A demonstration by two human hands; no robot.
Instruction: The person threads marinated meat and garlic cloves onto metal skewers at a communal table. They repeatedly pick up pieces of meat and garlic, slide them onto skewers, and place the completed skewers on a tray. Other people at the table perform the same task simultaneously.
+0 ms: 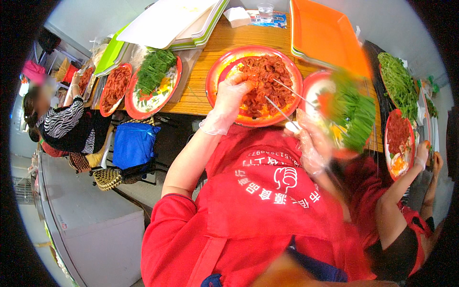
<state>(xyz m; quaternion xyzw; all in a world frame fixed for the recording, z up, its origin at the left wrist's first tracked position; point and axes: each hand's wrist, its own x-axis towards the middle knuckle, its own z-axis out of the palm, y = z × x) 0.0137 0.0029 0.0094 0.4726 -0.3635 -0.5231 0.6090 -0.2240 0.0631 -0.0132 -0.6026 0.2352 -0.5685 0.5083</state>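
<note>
In front of me a round red-rimmed enamel tray (214, 79) holds a heap of red sauced meat pieces (278, 71). My left hand (231, 95), in a clear plastic glove, has its curled fingers in the near left side of the heap. Sauce colours the fingertips, and whether they pinch a piece is hidden. At the tray's near right edge my gloved right hand (313, 143) is blurred and shut on thin metal skewers (283, 112), whose tips reach over the meat. A small white piece (293, 126) shows beside its fingers.
To the right, a plate (315, 84) carries blurred long green leaves (355, 122). Leftward is another plate of greens (156, 68). Stacked white trays (161, 21) and orange trays (326, 28) flank a plastic cup (265, 12). Co-workers' hands (422, 156) work at far right; another person (66, 118) sits left.
</note>
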